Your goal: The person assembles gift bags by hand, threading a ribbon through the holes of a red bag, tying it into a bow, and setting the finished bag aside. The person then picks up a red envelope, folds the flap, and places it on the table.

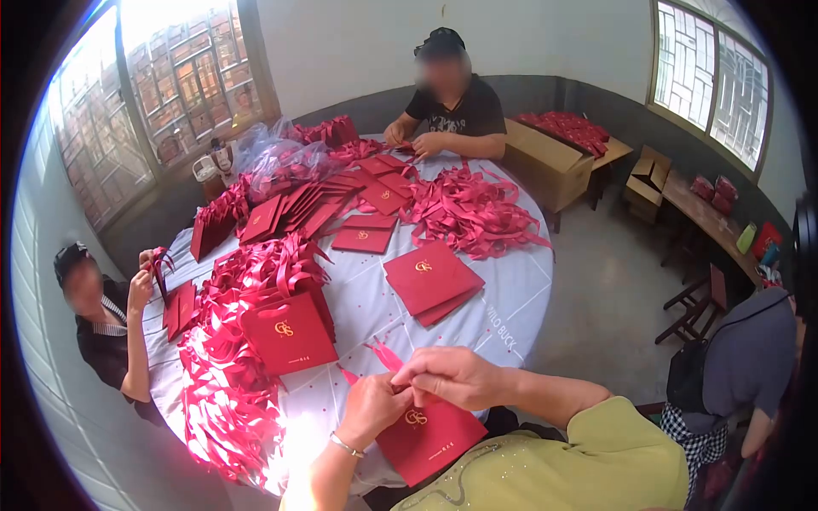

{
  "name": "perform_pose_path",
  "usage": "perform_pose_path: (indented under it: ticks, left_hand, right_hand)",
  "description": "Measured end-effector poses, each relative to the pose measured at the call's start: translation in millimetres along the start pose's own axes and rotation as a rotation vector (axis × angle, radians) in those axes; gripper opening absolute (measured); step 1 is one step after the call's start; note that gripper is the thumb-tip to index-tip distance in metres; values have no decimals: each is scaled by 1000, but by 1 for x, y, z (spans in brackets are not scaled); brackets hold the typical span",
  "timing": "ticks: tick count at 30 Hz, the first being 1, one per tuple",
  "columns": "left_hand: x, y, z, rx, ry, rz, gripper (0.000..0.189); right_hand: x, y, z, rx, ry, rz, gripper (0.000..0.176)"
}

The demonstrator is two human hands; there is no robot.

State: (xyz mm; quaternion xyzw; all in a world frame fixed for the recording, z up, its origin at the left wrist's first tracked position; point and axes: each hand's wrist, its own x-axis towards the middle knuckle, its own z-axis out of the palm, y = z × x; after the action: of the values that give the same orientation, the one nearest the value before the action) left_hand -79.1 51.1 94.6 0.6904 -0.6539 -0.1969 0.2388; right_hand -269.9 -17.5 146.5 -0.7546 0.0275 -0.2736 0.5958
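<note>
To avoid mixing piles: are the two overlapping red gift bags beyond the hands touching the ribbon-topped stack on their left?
Apart. The head view shows a strip of white tablecloth between the overlapping gift bags and the ribbon-topped stack.

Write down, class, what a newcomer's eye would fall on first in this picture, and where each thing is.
Probably the glossy red ribbons, heaped on the far right of the round white-covered table and spilling down its left side. Next, perhaps, the flat red bag with a gold emblem, nearest the viewer, with the left hand and right hand meeting at its top.
</note>
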Motion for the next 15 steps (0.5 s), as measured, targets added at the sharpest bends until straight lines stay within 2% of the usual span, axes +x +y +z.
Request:
perform_pose_path:
  ticks: [1, 2, 3, 5, 6, 7, 9, 10, 15]
  left_hand:
    - [0, -5, 0, 38, 8, 42, 29]
    - [-2, -8, 0, 22, 8, 85, 27]
    - [-2, -8, -1, 25, 7, 80, 27]
    - [-2, -5, -4, -61, -59, 45, 25]
    - [-2, 2, -11, -92, -121, -27, 23]
    - [0, 4, -14, -93, -106, -42, 23]
    - [-1, -1, -17, -173, -196, -13, 22]
    - [-2, -4, -17, -170, -178, 36, 21]
    - [-9, 0, -37, -145, -212, -8, 19]
  right_hand:
    - [1, 5, 6, -271, -2, -19, 19]
    - [0, 20, 14, -510, 66, -236, 20]
    - [-7, 28, 20, -505, 66, -238, 20]
    - [-23, 44, 30, -731, 65, -42, 21]
    - [-27, 54, 32, -665, 141, -51, 20]
    - [-30, 60, 31, -659, 122, -60, 20]
    - [-35, 67, 32, -701, 180, -20, 20]
    - [-34, 66, 35, -706, 200, -57, 18]
    - [-30, 64, 37, -767, 197, -59, 16]
